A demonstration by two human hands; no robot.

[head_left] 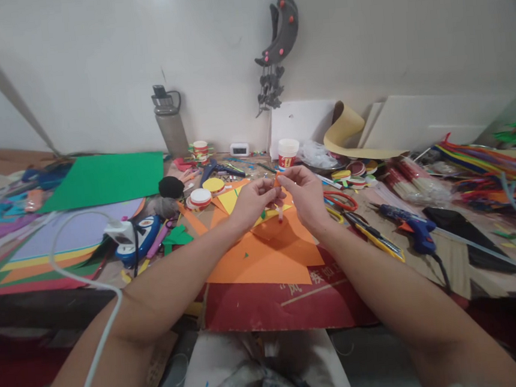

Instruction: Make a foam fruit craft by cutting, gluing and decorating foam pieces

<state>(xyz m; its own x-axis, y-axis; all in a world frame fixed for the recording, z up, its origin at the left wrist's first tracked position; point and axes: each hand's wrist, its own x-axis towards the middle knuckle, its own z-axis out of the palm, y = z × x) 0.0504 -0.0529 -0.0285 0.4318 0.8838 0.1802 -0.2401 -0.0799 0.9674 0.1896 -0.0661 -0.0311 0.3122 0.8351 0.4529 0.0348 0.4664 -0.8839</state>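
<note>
Workpiece: a slim stick-like piece (280, 218), orange toward its upper end and reddish at its lower tip; it hangs roughly upright between the two hands, above the orange paper (265, 271). Whether the orange part is wrapped on or only held against it cannot be told at this size.

Hand state: the right hand (307, 196) pinches the upper end between thumb and forefinger; the left hand (254, 203) has its fingers drawn together on the piece just below, its exact contact partly hidden by its own knuckles.

Handling, as judged: let one hand serve as clamp and the other as adjuster; grip lightly, since a slim piece is likely to bend or roll under uneven pressure; make corrections with the fingertips, not the wrists; hold the lower tip clear of the paper, so that it does not snag the loose edges or the green scrap (246, 255).

Support: the orange sheets overlap on a red board (259, 308), with yellow paper (228, 201) among them; lower the piece gently, as loose sheets may slide. The glue gun (417, 231) and the yellow-and-black cutter (382, 243) lie to the right; hold the right forearm clear of both.
</note>
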